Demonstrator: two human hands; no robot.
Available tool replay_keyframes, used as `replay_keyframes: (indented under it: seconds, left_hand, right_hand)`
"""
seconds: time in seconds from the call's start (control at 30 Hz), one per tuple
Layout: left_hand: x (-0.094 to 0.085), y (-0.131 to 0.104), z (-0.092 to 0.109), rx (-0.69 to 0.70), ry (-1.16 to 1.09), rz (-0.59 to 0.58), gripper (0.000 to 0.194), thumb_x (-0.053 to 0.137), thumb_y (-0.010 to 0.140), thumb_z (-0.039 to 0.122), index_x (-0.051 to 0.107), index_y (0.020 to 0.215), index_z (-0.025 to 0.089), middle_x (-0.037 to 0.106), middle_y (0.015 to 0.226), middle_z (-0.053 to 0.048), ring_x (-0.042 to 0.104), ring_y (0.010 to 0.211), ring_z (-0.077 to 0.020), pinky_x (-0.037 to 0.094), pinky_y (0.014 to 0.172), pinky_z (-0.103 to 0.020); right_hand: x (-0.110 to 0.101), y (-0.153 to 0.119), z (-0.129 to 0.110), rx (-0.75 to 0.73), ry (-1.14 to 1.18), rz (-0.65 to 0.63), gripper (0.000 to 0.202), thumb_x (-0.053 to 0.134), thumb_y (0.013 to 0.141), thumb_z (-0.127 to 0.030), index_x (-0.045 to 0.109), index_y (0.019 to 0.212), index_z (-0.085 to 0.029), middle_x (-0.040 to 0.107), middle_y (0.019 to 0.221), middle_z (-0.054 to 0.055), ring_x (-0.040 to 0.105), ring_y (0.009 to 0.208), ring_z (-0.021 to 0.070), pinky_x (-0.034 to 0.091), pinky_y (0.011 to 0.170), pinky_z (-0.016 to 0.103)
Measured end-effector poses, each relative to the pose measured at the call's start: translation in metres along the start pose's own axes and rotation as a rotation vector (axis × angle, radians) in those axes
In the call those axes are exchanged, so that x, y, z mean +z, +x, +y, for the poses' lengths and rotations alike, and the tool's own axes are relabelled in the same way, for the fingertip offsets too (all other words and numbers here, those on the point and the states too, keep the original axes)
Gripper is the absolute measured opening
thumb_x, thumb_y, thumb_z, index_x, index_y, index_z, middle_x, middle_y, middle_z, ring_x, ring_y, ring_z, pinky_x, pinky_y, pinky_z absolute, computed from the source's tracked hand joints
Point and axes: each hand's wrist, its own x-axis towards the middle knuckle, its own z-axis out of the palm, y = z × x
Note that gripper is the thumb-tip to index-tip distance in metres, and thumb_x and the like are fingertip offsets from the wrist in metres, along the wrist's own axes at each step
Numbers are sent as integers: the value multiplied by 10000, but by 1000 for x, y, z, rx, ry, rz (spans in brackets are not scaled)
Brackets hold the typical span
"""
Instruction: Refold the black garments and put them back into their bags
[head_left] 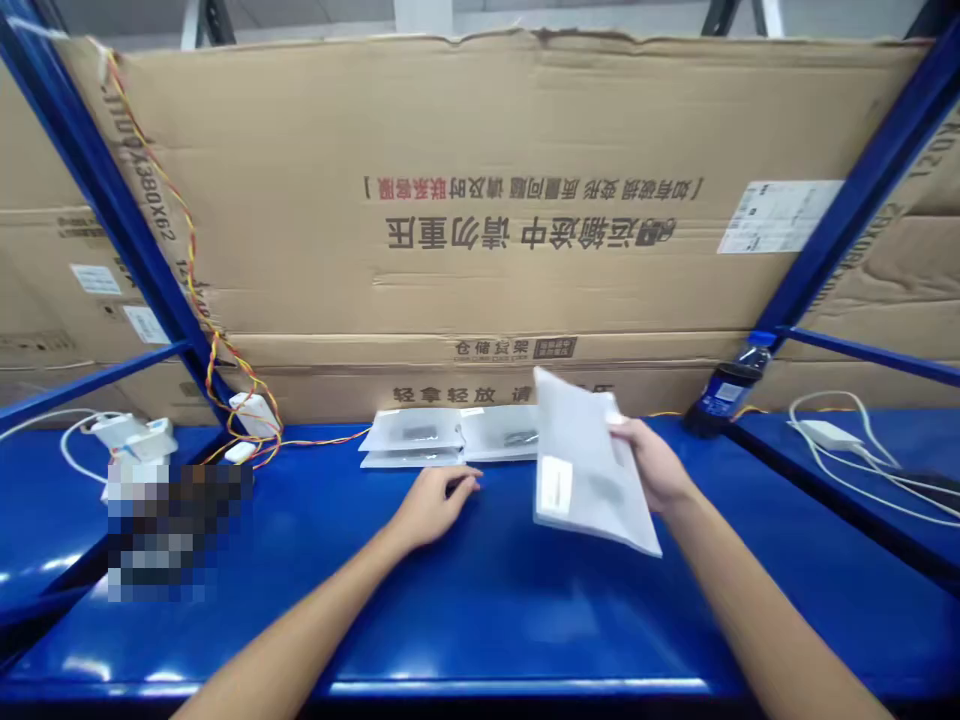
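Note:
My right hand [651, 462] grips a flat white plastic pouch [581, 470] by its right edge and holds it tilted above the blue shelf surface [480, 600]. A small label and a dark item show through the pouch. My left hand [435, 503] rests palm down on the shelf with loosely curled fingers and holds nothing. Just beyond its fingertips lie two stacks of similar white pouches, the left stack [412, 438] and the right stack [501, 432], side by side against the cardboard.
A large cardboard sheet [525, 200] with printed characters walls off the back. Blue rack posts [112, 210] slant up on both sides. White adapters with cables [131, 435] and twisted wires [225, 350] lie at left. A dark bottle [724, 395] and white cable [847, 450] sit at right.

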Motion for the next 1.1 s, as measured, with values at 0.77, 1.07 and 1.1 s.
replay_keyframes:
  seconds: [0.77,1.07,1.1]
  left_hand:
    - [-4,-2,1,24,-9,-125,368,589,927,423,728,701,168,699,681,-18,582,647,-171,408,623,-271]
    - [-17,2,-1,44,5,44,187,593,866,245,689,717,189,715,739,-23,637,720,-195,477,717,-294]
    - [-21,4,-3,42,8,76,198,582,880,252,679,720,188,708,740,-26,636,727,-200,480,720,-302]
  right_hand:
    - [106,-36,56,73,-253,-451,539,734,761,-724,606,734,-202,629,602,-19,635,546,153,547,452,257]
    - [99,-81,44,164,-343,-465,467,730,804,-626,547,706,-208,592,542,-40,498,429,96,367,354,191]
    - [96,-95,41,179,-365,-477,446,710,828,-614,540,729,-213,588,546,-44,505,435,101,349,352,186]
